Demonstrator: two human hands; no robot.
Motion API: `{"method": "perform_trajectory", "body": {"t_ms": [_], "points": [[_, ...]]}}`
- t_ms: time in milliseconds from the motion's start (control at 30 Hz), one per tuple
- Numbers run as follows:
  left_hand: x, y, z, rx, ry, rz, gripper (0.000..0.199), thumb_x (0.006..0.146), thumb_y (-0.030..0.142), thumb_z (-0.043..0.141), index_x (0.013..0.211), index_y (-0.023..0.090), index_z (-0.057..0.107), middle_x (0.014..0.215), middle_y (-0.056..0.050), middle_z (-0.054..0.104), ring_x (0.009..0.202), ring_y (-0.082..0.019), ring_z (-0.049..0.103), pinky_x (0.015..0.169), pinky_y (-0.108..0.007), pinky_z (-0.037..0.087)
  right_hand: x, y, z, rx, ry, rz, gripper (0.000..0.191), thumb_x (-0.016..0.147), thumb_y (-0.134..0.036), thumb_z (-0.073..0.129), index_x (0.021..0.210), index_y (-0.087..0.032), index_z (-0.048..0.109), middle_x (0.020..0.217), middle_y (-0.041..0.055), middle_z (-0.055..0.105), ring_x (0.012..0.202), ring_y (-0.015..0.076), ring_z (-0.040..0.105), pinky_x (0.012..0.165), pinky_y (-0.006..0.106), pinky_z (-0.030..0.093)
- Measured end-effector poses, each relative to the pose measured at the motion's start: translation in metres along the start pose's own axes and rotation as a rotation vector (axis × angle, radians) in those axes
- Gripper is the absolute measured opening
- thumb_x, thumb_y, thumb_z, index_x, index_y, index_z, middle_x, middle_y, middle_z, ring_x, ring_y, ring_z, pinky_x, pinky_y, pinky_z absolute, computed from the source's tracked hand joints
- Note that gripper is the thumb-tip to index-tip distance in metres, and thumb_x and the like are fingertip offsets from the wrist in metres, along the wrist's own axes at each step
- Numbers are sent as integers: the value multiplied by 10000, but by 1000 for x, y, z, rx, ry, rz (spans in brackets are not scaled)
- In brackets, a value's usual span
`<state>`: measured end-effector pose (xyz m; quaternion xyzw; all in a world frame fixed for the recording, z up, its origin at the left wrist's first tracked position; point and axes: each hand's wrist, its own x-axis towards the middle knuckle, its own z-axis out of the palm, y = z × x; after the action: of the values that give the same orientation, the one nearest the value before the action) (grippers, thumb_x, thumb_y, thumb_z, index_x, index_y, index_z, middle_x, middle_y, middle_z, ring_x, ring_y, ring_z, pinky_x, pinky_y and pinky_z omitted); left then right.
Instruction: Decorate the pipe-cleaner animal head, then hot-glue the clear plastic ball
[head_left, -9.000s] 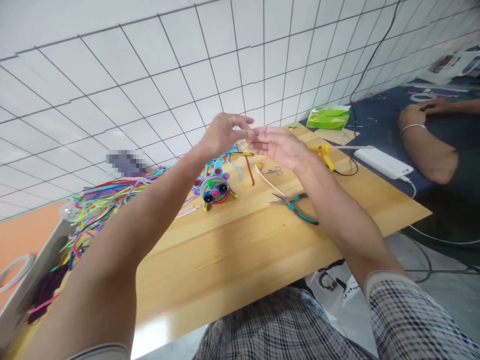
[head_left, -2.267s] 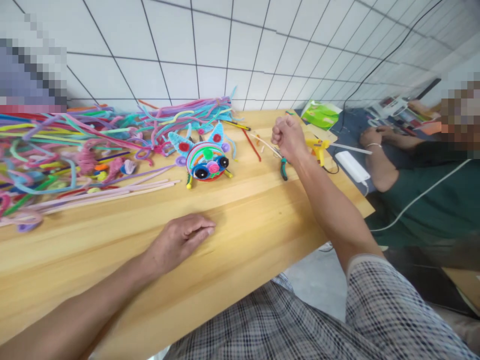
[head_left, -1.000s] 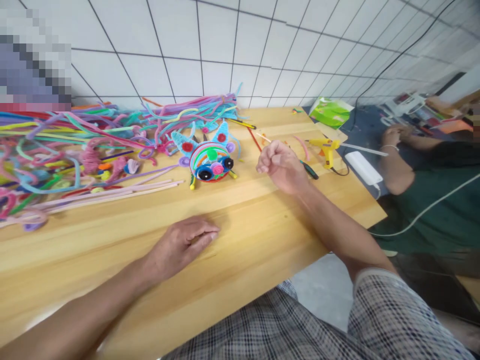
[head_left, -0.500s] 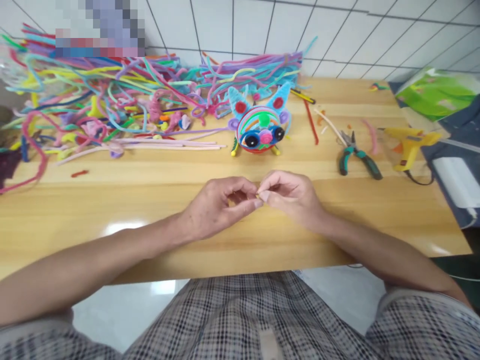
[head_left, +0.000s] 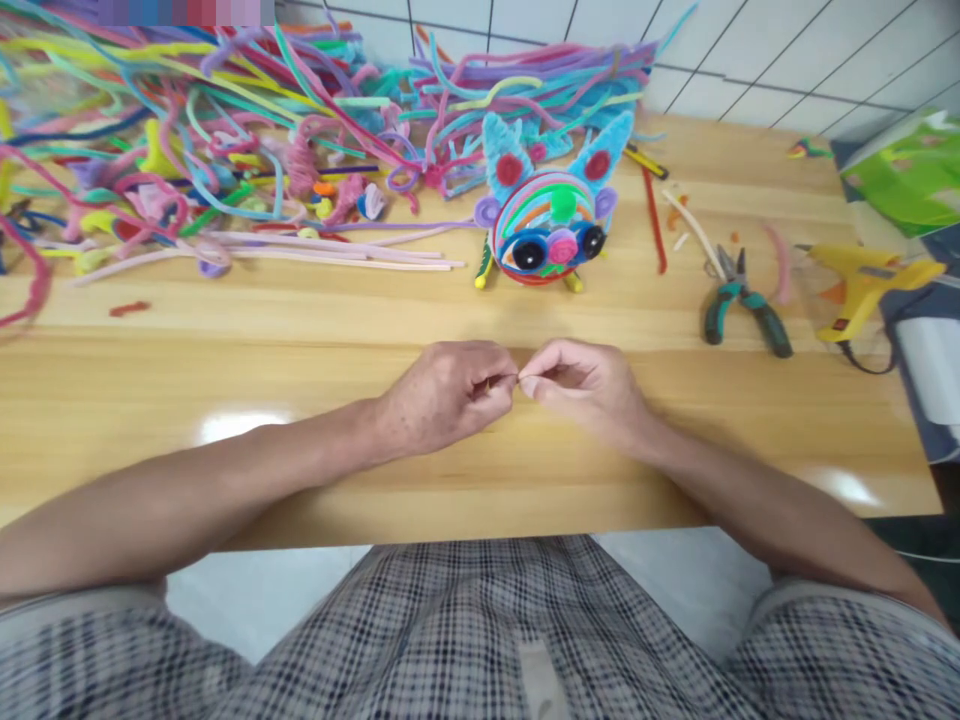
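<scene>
My left hand (head_left: 450,396) and my right hand (head_left: 592,392) meet fingertip to fingertip over the wooden table (head_left: 330,495). Thumb and forefinger are pinched together on each. Whatever lies between the tips is tiny and mostly covered, too small to name. Just beyond the hands stands a round animal figure (head_left: 546,225) made of coloured pipe cleaners. It has blue pointed ears with red centres, big black eyes, a pink nose and short yellow-tipped legs. Neither hand touches it.
A heap of pipe cleaners (head_left: 247,140) spreads over the back left. Pliers (head_left: 739,300) and a yellow glue gun (head_left: 859,285) lie at the right. A red strip (head_left: 654,225) and a utility knife (head_left: 646,162) are near the figure. A red scrap (head_left: 130,309) lies at left.
My left hand's fingers have closed in tighter and turned more knuckles-up, while the right keeps its pinch. The view has tilted down and shifted a little.
</scene>
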<state>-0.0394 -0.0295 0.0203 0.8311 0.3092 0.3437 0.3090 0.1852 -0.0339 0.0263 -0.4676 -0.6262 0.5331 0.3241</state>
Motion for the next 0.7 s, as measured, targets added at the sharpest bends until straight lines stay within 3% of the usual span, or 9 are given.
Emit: {"method": "perform_trajectory", "body": {"t_ms": [200,400,700], "points": [[0,-6,4,-82,49,26,161,872,53,605,763,168,635,667,34,597,573,-76,523,571,-200,394,-1,3,5,22,-11,32,137,824,-331,790,792,-200,763,722,0,741,642,117,608,613,259,499],[-2,-4,0,-11,72,42,188,862,54,606,726,180,570,676,32,569,585,-83,498,562,-218,367,-5,5,8,37,20,46,132,832,-324,787,790,-202,759,716,-2,729,623,109,588,574,243,473],[-2,-7,4,-149,97,-100,118,976,110,630,906,149,717,767,5,678,625,-81,570,602,-201,445,-5,6,3,119,44,47,148,830,-332,838,817,-204,765,703,-22,684,628,99,547,559,232,454]]}}
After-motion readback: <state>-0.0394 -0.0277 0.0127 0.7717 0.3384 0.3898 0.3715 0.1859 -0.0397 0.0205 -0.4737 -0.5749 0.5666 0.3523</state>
